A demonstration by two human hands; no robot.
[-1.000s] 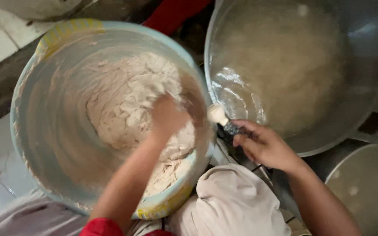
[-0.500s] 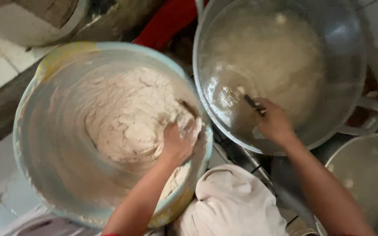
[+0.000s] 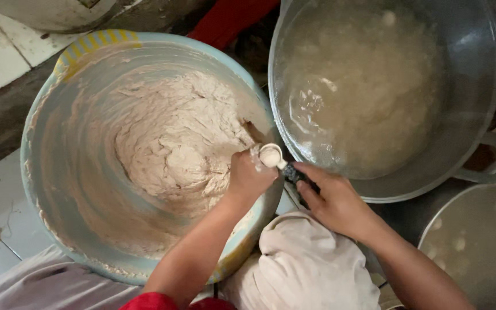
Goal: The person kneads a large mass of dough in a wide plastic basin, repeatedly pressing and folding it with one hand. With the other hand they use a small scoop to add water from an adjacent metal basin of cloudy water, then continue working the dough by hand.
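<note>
My left hand (image 3: 248, 178) was curled closed at the near wall of the light blue bowl (image 3: 41, 143), fingers coated with the pale, sticky dough (image 3: 173, 138) heaped inside it. My right hand (image 3: 334, 198) gripped the dark handle of a small spoon (image 3: 271, 155), its round head filled with dough and touching my left hand above the bowl's rim. Just beside the bowl stood a big metal pot (image 3: 477, 115) of cloudy liquid with pale lumps. A white cloth (image 3: 311, 270) lay below my right hand.
</note>
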